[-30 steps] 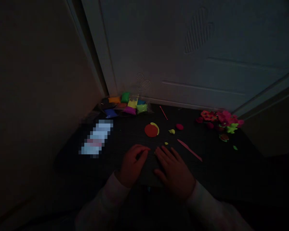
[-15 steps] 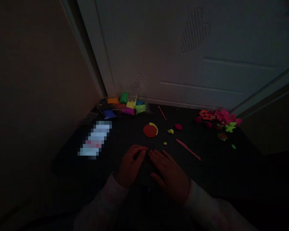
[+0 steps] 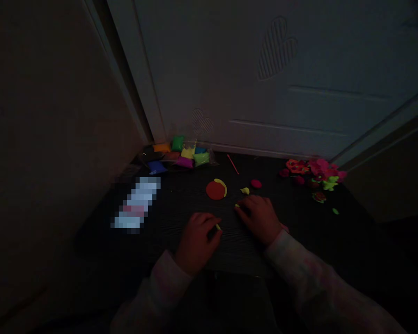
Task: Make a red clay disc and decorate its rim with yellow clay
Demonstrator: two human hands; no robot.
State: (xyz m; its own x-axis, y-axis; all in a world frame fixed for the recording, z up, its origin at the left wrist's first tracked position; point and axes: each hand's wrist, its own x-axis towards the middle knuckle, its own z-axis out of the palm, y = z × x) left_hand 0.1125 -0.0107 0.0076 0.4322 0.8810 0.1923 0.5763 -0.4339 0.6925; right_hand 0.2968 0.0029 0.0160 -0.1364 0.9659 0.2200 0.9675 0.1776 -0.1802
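Observation:
Near the table's front, my left hand (image 3: 198,241) pinches a small yellow clay roll (image 3: 218,227) between thumb and fingers. My right hand (image 3: 259,218) reaches forward, its thumb and fingertips closed at a small yellow clay bit (image 3: 237,205); most of that bit is hidden. Beyond the hands lies a flat red clay disc (image 3: 215,190) with a curved yellow clay strip (image 3: 222,185) along its upper right edge. A larger yellow clay lump (image 3: 245,190) and a dark pink clay piece (image 3: 256,184) sit just past my right hand.
Bags of coloured clay (image 3: 184,155) are heaped at the back left. A thin red stick (image 3: 233,164) lies near the door (image 3: 244,93). Clay flowers and figures (image 3: 316,171) crowd the right side. A bright, pixelated rectangle (image 3: 135,204) lies on the left; a pink tool is mostly under my right wrist.
My right hand has left my left hand and moved forward to the small yellow bit, covering most of the pink tool. The yellow roll now shows in my left hand.

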